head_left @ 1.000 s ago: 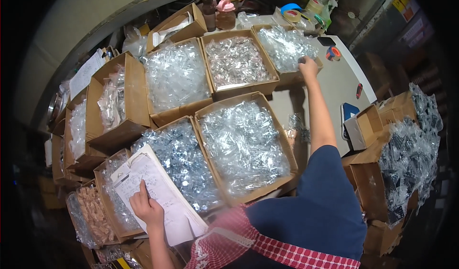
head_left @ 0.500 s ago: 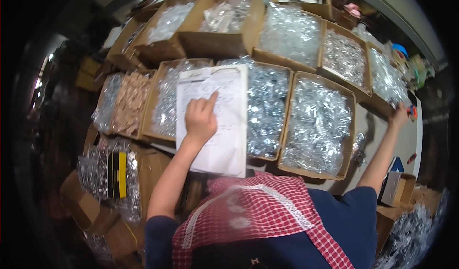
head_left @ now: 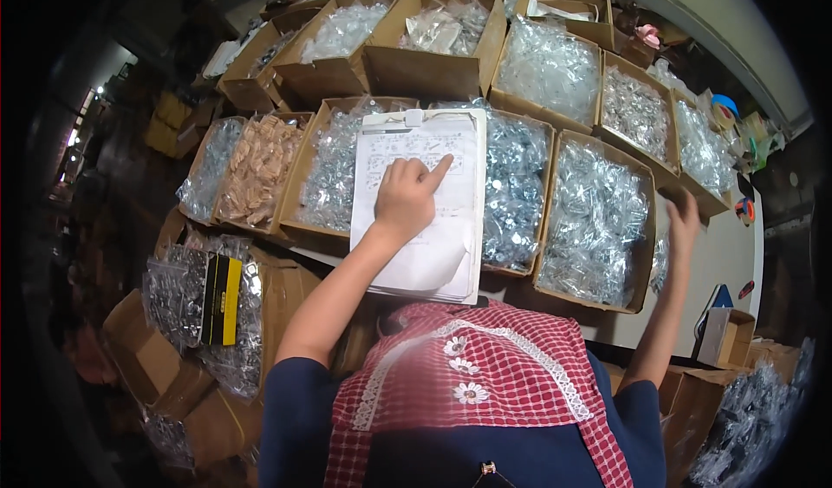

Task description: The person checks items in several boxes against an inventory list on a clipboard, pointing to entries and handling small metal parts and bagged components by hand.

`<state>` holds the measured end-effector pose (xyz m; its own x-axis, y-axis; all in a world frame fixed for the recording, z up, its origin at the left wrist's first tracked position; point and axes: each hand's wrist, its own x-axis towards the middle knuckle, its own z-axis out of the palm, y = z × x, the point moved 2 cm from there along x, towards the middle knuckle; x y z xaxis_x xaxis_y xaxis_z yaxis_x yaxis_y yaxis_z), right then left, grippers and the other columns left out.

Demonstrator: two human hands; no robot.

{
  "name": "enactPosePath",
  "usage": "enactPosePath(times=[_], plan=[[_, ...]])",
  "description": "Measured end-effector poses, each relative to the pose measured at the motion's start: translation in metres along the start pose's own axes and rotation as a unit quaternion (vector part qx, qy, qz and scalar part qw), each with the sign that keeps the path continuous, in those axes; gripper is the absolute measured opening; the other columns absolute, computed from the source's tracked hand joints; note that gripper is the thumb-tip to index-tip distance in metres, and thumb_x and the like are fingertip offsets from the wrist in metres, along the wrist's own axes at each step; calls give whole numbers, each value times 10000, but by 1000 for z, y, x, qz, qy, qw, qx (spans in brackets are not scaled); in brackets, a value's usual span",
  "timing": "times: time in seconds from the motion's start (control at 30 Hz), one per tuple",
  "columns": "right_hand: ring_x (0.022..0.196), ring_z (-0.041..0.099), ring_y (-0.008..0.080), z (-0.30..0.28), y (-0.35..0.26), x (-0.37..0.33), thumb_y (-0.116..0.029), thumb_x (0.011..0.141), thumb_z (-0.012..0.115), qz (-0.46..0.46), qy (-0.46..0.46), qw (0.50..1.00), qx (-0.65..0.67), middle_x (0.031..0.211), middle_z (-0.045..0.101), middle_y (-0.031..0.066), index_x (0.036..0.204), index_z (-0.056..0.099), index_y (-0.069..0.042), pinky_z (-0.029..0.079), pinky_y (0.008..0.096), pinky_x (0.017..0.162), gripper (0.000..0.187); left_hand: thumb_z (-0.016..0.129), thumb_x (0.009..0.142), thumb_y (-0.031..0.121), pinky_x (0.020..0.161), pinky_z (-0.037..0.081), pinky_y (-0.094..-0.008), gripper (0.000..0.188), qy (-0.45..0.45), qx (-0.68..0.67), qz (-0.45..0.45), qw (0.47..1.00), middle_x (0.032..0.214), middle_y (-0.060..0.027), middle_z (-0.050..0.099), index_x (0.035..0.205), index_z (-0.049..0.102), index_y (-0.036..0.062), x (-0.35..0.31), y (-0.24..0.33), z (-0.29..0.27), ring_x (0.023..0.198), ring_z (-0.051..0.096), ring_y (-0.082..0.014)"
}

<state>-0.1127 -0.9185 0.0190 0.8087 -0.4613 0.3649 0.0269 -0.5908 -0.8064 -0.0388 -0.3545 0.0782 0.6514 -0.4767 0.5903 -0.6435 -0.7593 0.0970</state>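
Over the front row of cardboard boxes point(head_left: 552, 180): clipboard point(head_left: 479, 185) with handwritten sheets point(head_left: 381, 271), overlapping packets of small shiny parts point(head_left: 511, 202) on its right; left hand point(head_left: 406, 200) on the top sheet, index finger point(head_left: 440, 172) stretched out, the others curled in; right hand point(head_left: 683, 215) over the pale tabletop point(head_left: 728, 250), between the front-right box point(head_left: 649, 228) and the rear-right one point(head_left: 706, 202); its fingers look bent, can't tell if spread or pinching anything.

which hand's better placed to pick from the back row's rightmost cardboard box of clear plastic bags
Probably the right hand: it is close to that brown cardboard box, while the left hand is farther off, pointing at the clipped white paper sheets.
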Motion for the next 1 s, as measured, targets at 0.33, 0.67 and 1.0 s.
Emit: enactPosePath(times=[0.33,0.67,1.0], plan=[[1098,588,361,186,-229,-35,-146,819,675,-243,-228,940,-69,1212,575,187,1199,623,-36,486,425,938,399,561,746,-21,765,427,-394,565,-9,-4,13,1000,814,-57,488,1269,685,153,10,3,5,789,476,-269],[928,692,409,125,-25,132,-181,747,624,67,33,960,-269,950,707,262,963,753,-19,534,462,853,299,574,761,-34,777,424,-396,629,-45,-33,-16,998,835,-59,484,1332,642,220,9,-1,5,812,471,-266],[1017,673,430,153,5,178,-255,747,662,169,-15,940,-297,1015,697,288,942,736,35,519,473,902,357,574,714,-39,753,410,-394,640,-37,-10,-21,999,814,-42,469,1300,667,199,11,-6,3,775,459,-262]])
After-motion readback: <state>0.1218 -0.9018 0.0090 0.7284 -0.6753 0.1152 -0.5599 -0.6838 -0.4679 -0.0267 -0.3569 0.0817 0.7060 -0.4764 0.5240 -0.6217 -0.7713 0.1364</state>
